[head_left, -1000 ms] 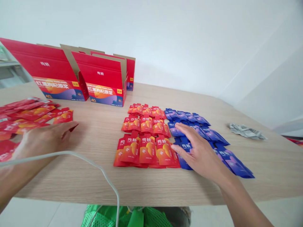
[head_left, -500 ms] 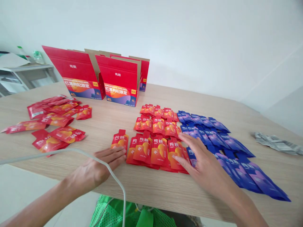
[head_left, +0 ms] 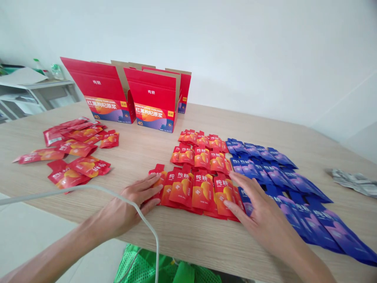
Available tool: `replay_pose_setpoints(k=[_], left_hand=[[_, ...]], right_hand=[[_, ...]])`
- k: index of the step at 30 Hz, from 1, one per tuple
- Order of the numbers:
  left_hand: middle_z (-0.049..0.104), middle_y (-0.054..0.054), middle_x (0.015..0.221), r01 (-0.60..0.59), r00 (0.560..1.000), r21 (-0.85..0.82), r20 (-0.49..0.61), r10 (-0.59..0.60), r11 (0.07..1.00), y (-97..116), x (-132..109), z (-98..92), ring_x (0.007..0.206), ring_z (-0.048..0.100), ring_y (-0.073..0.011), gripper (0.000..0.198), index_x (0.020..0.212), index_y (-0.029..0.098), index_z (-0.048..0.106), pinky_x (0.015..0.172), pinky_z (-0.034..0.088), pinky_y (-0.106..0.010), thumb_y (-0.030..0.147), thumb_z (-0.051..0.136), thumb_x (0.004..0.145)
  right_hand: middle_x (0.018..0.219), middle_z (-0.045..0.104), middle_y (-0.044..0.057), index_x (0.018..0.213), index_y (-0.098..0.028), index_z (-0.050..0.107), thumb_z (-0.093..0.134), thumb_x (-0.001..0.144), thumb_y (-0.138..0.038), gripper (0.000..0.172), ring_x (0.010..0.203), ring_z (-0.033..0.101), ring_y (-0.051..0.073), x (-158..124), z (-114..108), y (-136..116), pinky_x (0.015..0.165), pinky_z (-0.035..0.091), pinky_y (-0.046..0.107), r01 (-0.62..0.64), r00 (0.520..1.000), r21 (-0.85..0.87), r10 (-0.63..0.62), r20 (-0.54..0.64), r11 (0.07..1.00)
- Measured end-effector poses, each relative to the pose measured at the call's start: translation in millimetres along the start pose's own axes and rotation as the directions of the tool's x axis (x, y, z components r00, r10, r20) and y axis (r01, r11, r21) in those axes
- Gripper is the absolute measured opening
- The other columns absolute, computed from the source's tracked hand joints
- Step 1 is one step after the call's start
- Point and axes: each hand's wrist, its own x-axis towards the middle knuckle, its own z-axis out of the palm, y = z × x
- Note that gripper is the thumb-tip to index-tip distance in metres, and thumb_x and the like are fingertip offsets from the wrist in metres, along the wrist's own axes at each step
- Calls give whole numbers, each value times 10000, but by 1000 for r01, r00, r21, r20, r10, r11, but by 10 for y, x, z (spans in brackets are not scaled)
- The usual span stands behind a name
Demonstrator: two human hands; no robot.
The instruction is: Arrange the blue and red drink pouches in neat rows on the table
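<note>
Red pouches [head_left: 202, 190] with orange fruit prints lie overlapping in three rows at the middle of the table. My left hand [head_left: 134, 200] rests on the leftmost pouch [head_left: 160, 179] of the front row, fingers stretched out flat and partly covering it. That pouch now touches its neighbours. At the row's other end my right hand [head_left: 259, 208] is open, thumb and fingers apart, at the right edge of the red pouches. It partly hides the blue pouches [head_left: 297, 212], which lie in similar rows to the right.
Red open-topped boxes [head_left: 151, 102] stand at the back left. A loose heap of red pouches [head_left: 76, 149] lies on the left. A white cable [head_left: 129, 200] crosses in front of my left forearm. A striped cloth [head_left: 353, 181] is at the far right, and a side shelf [head_left: 44, 88] stands beyond the table.
My left hand has moved the single red pouch rightward against the front row, closing the small gap. My right hand stays by the row's right end. The view has shifted slightly.
</note>
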Motion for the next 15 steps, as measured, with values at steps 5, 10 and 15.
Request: replay_pose_setpoints(k=[5, 10, 15], left_hand=[[688, -151, 1535, -16, 999, 30, -45, 18, 999, 46, -32, 87, 1404, 687, -297, 385, 1367, 175, 792, 1166, 605, -435, 342, 541, 1127], [675, -158, 1556, -9, 996, 72, -93, 16, 997, -81, -53, 65, 1432, 669, -280, 429, 1468, 167, 714, 1159, 614, -433, 345, 520, 1130], [657, -223, 1556, 299, 952, 404, -58, -302, 864, -538, -69, -475, 1457, 631, -395, 534, 1477, 143, 697, 1230, 498, -619, 419, 615, 1026]], right_hand=[[1626, 588, 133, 1591, -269, 500, 561, 1104, -501, 542, 1485, 603, 343, 27, -5, -12, 1297, 432, 640, -20, 999, 43, 18, 30, 999], [1606, 604, 130, 1597, -281, 488, 550, 1102, -516, 552, 1429, 650, 353, 63, 30, 46, 1271, 462, 653, 28, 999, 45, -29, 16, 999], [1579, 628, 111, 1579, -293, 512, 538, 1102, -545, 540, 1401, 667, 355, 96, 65, 44, 1266, 468, 655, 52, 998, 40, -52, -20, 998]])
